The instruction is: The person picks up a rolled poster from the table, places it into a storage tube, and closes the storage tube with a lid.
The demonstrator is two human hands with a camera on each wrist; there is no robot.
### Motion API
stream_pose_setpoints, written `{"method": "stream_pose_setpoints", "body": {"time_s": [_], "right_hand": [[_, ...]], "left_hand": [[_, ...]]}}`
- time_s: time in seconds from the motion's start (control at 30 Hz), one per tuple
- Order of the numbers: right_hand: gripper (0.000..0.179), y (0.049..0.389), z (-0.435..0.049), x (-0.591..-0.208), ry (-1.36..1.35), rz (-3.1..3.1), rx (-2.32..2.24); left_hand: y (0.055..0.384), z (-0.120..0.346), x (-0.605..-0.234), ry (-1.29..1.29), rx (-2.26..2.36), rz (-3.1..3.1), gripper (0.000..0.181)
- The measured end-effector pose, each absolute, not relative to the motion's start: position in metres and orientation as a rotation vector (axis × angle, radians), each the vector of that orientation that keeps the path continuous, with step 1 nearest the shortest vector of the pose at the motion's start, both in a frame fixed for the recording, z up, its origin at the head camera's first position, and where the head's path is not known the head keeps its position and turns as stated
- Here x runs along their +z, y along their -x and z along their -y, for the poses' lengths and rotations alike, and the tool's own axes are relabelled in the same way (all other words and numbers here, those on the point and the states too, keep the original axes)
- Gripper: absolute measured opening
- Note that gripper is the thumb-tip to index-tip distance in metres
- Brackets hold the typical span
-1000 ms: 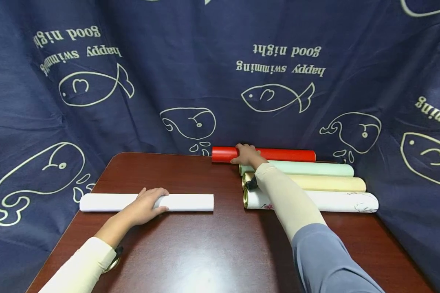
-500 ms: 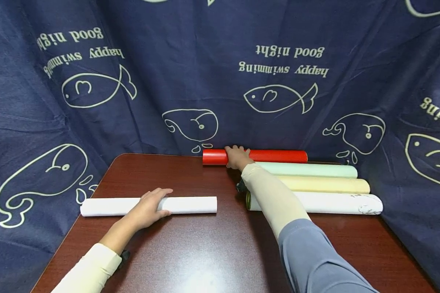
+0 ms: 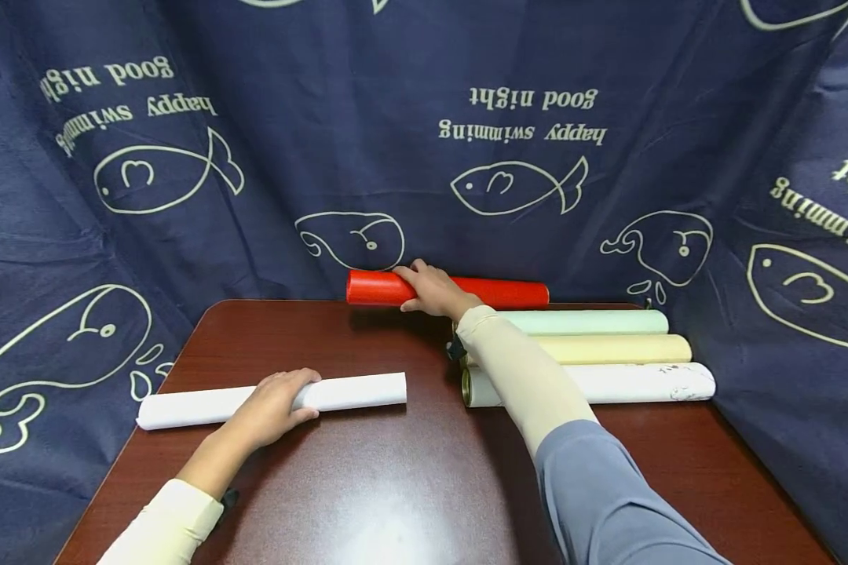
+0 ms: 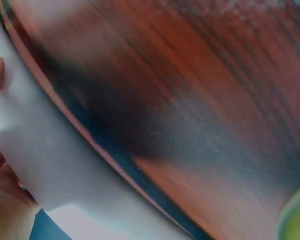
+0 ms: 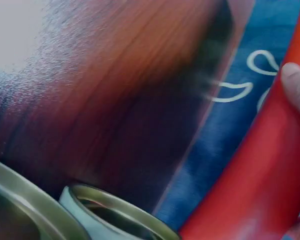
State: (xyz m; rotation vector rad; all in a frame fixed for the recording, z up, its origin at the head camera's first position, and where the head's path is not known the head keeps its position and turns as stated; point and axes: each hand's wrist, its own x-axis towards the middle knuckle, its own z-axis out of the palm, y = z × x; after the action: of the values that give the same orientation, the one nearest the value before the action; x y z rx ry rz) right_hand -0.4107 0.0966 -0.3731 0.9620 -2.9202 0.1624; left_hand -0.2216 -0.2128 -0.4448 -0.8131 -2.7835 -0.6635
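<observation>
My left hand grips a white paper roll from above, on the left half of the table; the thumb lies along its near side. In the left wrist view the white roll runs diagonally between thumb and fingers. At the table's back edge my right hand holds a red tube near its left part. A shadow lies beneath the red tube's left end. In the right wrist view my thumb presses on the red tube.
On the right lie a pale green tube, a cream tube and a white tube with a printed branch pattern, side by side. Their left ends have gold rims. A navy fish-print cloth hangs behind the brown table.
My right hand has moved the red tube to the left, and its left end now sits higher. The white roll under my left hand has tilted slightly, its right end farther back.
</observation>
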Motion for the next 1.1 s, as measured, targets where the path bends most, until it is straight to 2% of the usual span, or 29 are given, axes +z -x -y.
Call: {"method": "stream_pose_setpoints", "body": {"time_s": [0.4, 0.6, 0.83, 1.1], "right_hand": [[0.076, 0.374, -0.119, -0.334, -1.093, 2.607, 0.149], [0.076, 0.338, -0.152, -0.316, -1.12, 2.518, 0.096], [0.073, 0.294, -0.196, -0.313, -1.048, 2.462, 0.114], [0.073, 0.241, -0.225, -0.313, -0.993, 2.503, 0.076]], "left_hand": [[0.213, 0.223, -0.431, 0.784, -0.715, 2.703, 0.048], [0.215, 0.221, -0.427, 0.873, -0.742, 2.612, 0.045], [0.216, 0.218, -0.418, 0.94, -0.713, 2.445, 0.043], [0.211, 0.215, -0.398, 1.023, -0.733, 2.308, 0.039]]}}
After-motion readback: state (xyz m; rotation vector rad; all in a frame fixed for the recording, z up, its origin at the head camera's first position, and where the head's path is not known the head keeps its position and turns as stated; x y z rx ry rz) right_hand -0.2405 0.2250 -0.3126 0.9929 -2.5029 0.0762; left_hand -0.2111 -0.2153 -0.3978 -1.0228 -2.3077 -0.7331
